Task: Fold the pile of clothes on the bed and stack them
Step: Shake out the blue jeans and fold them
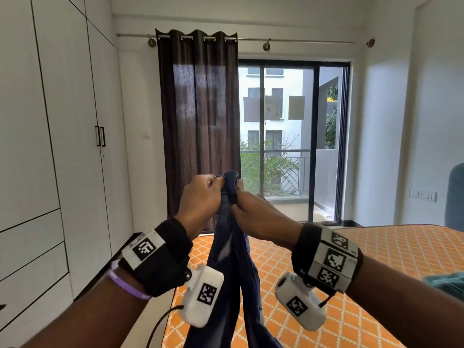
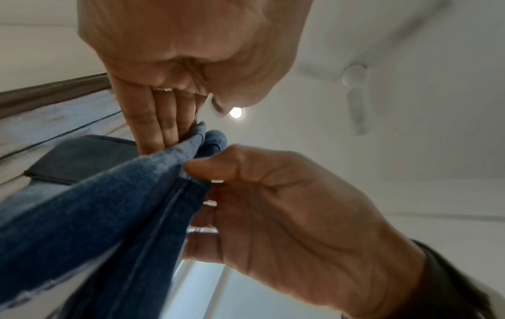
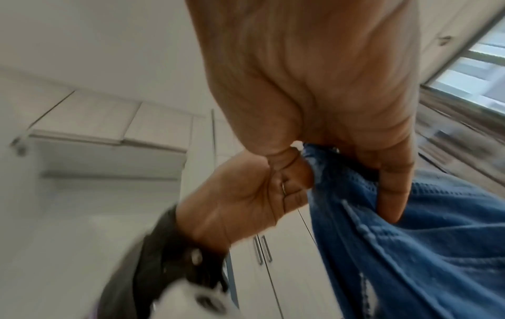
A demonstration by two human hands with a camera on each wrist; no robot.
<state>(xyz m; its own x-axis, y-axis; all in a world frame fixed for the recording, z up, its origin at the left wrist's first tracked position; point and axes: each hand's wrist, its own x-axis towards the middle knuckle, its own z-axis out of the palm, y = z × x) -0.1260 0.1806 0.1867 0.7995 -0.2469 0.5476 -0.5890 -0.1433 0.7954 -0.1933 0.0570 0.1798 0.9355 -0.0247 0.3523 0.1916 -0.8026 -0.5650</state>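
Daylight from a balcony window fills a white bedroom where a person stands at the bed, its mattress covered in an orange lattice print. Held up at chest height in front of the window, the left hand and the right hand are both clenched on the top edge of a pair of blue jeans, knuckles almost touching. The left wrist view shows the right thumb pressed on a stitched seam with the fingers curled behind the denim; the right wrist view shows the left fingers wrapped round the bunched edge. From that grip the jeans hang straight down in two long folds, clear of the mattress as far as the head view shows, their lower end out of frame. A teal garment lies on the bed at the right edge; a brown curtain hangs beside the window and white wardrobes line the left wall. The step in hand appears to be matching the two halves of the jeans before laying them down. Doing it well likely means aligning the seams at the pinched edge, keeping the cloth taut, letting the legs hang even, then lowering them flat onto the bed without twisting.
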